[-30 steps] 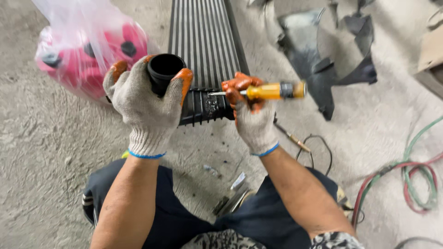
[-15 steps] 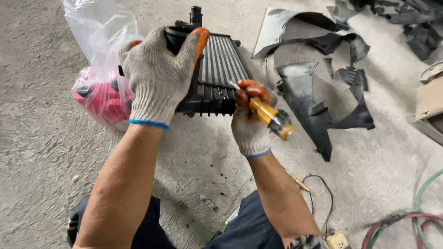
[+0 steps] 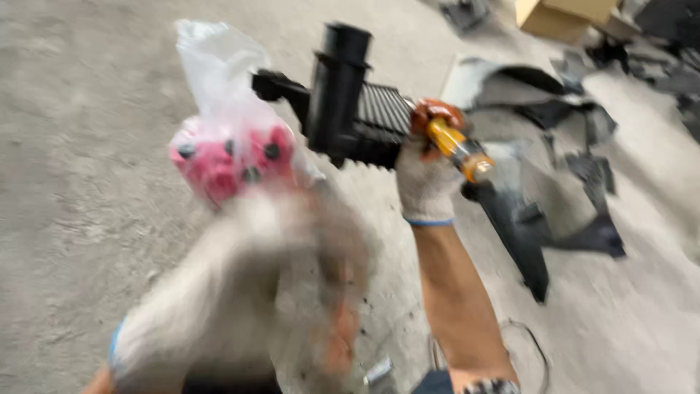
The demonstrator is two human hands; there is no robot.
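Right hand (image 3: 425, 179), gloved, is closed around a yellow-handled screwdriver (image 3: 458, 148), held against the near edge of the black finned radiator (image 3: 364, 117) lying on the concrete floor (image 3: 87, 109). Left hand (image 3: 240, 292), gloved and near, is motion-blurred; its grip cannot be told. A clear bag of pink parts (image 3: 230, 157) sits left of the radiator; black plastic panels (image 3: 554, 211) lie right

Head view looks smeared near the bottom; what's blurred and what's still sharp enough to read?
Head view: left hand is heavy motion blur, grip unreadable; right hand with the yellow-handled screwdriver is softer but readable; black finned part fairly sharp; daylight flat, no glare.
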